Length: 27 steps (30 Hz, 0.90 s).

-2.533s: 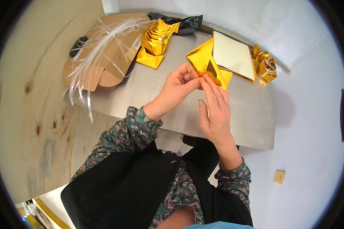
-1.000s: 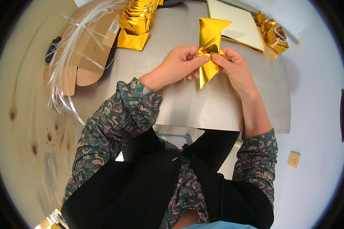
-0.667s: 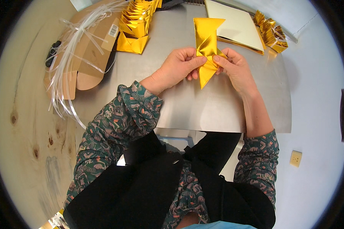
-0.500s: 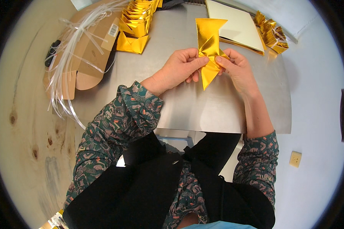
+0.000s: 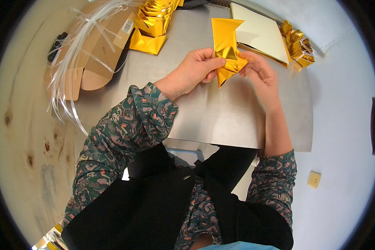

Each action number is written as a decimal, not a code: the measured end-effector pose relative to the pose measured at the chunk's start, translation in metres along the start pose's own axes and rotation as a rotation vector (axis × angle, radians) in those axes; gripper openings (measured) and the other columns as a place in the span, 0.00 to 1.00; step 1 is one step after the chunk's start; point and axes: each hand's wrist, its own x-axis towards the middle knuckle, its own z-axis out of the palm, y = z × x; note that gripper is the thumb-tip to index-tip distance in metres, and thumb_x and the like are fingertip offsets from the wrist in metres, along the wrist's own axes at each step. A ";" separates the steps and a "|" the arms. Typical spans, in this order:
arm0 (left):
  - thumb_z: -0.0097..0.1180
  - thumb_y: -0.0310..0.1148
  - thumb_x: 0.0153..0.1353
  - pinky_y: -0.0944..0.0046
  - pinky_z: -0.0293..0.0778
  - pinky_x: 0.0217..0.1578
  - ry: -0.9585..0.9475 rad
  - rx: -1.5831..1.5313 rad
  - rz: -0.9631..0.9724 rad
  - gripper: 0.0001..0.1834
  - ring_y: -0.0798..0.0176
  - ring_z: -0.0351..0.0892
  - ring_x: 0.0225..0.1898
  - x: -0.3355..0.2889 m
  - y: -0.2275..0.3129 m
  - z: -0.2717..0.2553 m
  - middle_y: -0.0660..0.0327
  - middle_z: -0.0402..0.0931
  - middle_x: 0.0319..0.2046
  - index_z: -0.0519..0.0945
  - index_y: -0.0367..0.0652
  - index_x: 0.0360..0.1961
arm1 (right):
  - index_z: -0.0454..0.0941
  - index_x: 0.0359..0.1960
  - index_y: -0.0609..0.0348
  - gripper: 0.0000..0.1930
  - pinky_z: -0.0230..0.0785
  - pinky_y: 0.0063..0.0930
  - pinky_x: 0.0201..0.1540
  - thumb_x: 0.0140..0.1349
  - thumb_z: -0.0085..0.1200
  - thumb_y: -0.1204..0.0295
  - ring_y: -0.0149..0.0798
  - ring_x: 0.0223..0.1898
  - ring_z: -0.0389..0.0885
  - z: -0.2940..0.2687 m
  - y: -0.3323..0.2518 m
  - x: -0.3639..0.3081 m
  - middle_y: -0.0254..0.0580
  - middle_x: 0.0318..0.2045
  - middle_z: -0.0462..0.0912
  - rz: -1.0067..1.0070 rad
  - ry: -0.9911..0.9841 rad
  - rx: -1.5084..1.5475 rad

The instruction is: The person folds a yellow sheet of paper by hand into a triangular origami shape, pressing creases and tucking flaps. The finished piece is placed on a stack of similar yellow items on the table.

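A folded piece of shiny gold foil paper (image 5: 226, 35) is held up over the metal table between my two hands. A tall upper flap, a creased middle and a pointed lower tip make up its shape. My left hand (image 5: 187, 71) is closed on its left side, with the thumb across the front and the fingers mostly behind. At the right corner my right hand (image 5: 260, 75) pinches a small flap, its fingers curled. What the fingers behind the paper do is hidden.
The grey metal table (image 5: 212, 118) has a row of folded gold foil pieces (image 5: 152, 25) at back left. Beside it stands a brown cardboard box (image 5: 98, 77) draped with white plastic strips (image 5: 77, 52). Cream paper sheets (image 5: 262, 33) and bundled gold pieces (image 5: 300, 48) lie at back right.
My right thumb has moved off the paper's middle to its right corner. The lower tip now looks shorter and the middle creases have shifted. My left hand keeps its hold.
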 end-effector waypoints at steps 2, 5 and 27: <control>0.57 0.35 0.72 0.78 0.56 0.19 -0.003 -0.020 -0.014 0.09 0.80 0.62 0.19 0.000 0.000 0.000 0.69 0.79 0.32 0.81 0.41 0.46 | 0.81 0.55 0.55 0.17 0.74 0.24 0.48 0.65 0.51 0.81 0.26 0.43 0.81 0.001 0.005 -0.001 0.33 0.44 0.85 -0.061 -0.008 -0.094; 0.57 0.35 0.72 0.78 0.56 0.18 -0.030 -0.048 -0.021 0.09 0.80 0.62 0.19 0.000 0.001 0.000 0.69 0.79 0.32 0.81 0.42 0.46 | 0.83 0.51 0.56 0.16 0.74 0.23 0.50 0.63 0.54 0.81 0.26 0.44 0.81 0.000 0.010 -0.001 0.31 0.45 0.85 -0.102 0.012 -0.184; 0.52 0.28 0.72 0.77 0.73 0.28 -0.031 0.442 0.482 0.09 0.72 0.85 0.32 -0.016 0.006 0.017 0.66 0.79 0.43 0.73 0.46 0.51 | 0.83 0.48 0.65 0.09 0.73 0.22 0.56 0.68 0.56 0.83 0.29 0.49 0.81 -0.010 0.008 -0.002 0.38 0.47 0.83 -0.121 0.089 0.106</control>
